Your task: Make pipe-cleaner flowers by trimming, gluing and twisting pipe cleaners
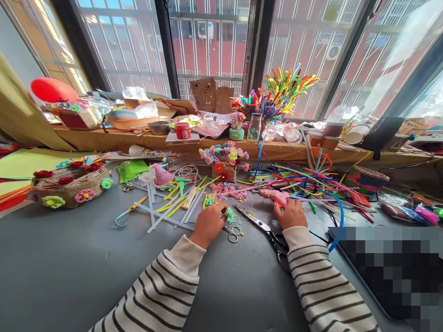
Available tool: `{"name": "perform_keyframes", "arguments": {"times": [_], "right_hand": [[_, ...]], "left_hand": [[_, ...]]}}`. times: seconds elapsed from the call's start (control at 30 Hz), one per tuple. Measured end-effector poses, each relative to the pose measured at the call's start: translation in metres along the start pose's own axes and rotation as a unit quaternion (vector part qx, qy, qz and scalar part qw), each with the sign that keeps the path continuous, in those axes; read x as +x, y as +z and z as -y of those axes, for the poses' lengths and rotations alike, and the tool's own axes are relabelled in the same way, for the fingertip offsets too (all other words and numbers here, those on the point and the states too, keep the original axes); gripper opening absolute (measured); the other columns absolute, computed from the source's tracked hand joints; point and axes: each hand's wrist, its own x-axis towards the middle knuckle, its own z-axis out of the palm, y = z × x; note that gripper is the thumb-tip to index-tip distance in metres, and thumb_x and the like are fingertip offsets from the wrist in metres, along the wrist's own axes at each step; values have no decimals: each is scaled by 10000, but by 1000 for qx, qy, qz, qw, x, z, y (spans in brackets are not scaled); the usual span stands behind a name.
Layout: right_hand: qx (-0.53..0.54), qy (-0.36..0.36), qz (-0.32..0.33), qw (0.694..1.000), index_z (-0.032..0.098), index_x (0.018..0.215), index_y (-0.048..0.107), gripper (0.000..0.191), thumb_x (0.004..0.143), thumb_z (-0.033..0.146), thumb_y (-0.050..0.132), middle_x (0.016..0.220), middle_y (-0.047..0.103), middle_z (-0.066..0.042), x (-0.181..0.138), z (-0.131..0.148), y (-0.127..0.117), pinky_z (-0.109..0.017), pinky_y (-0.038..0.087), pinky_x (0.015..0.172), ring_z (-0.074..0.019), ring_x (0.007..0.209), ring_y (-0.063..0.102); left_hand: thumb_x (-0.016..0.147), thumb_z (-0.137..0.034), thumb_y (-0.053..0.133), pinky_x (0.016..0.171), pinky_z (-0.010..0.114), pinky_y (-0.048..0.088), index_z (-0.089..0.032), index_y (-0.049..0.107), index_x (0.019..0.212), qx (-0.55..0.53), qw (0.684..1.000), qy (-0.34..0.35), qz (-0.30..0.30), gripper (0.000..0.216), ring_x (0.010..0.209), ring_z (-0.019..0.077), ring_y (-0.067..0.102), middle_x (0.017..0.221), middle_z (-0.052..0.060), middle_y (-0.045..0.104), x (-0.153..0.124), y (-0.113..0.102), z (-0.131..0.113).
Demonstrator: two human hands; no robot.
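My left hand is closed, its fingertips pinching a small fuzzy mint-green chenille piece just above the table. In my right hand is a pink glue gun, its nozzle toward the left and fingers wrapped round the grip. Small scissors lie beneath and beside the left hand. Large black-handled scissors lie between both hands, their handles near the right wrist. Beyond the hands is a heap of pink fuzzy clippings.
Translucent glue sticks and yellow stems lie left of centre. Colourful pipe cleaners spread behind the right hand. A small flower basket stands at the back, a larger woven basket at left. A dark tablet-like slab lies at right.
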Motion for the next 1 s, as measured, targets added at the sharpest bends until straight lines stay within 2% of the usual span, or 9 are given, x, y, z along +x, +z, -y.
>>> {"name": "perform_keyframes", "arguments": {"times": [0.37, 0.57, 0.73, 0.83, 1.0], "right_hand": [[32, -10, -50, 998, 20, 984, 454, 473, 718, 407, 399, 866, 448, -146, 3, -3, 3, -305, 360, 705, -233, 800, 442], [55, -16, -109, 992, 21, 986, 448, 509, 727, 451, 368, 875, 434, -151, 3, -4, 6, -325, 363, 708, -238, 806, 432], [78, -25, -158, 984, 22, 966, 470, 618, 722, 555, 272, 850, 448, -151, 4, -4, 8, -336, 376, 670, -240, 782, 444], [73, -32, -156, 985, 25, 954, 485, 648, 727, 573, 222, 839, 469, -148, 4, -4, 10, -316, 389, 642, -230, 754, 461], [49, -7, -104, 993, 59, 942, 498, 571, 745, 535, 253, 830, 490, -123, 3, -3, 8, -278, 388, 548, -208, 698, 492]], "left_hand": [[646, -131, 410, 594, 249, 378, -229, 507, 784, 2, 999, -32, -2, 195, 770, 163, 521, 826, -3, 570, 2, 3, 5], [668, -149, 404, 567, 229, 363, -226, 504, 775, 8, 999, -35, 1, 165, 745, 151, 519, 807, -6, 573, 1, 3, 5], [699, -185, 394, 563, 211, 351, -221, 509, 744, 17, 999, -39, 4, 129, 731, 133, 518, 786, -11, 572, 1, 3, 5], [714, -202, 394, 575, 214, 349, -219, 511, 745, 35, 999, -37, 9, 122, 748, 137, 519, 785, -6, 574, 2, 3, 4], [727, -227, 402, 573, 219, 340, -215, 509, 750, 72, 996, -45, 20, 110, 761, 146, 519, 797, 7, 573, 1, 3, 2]]}}
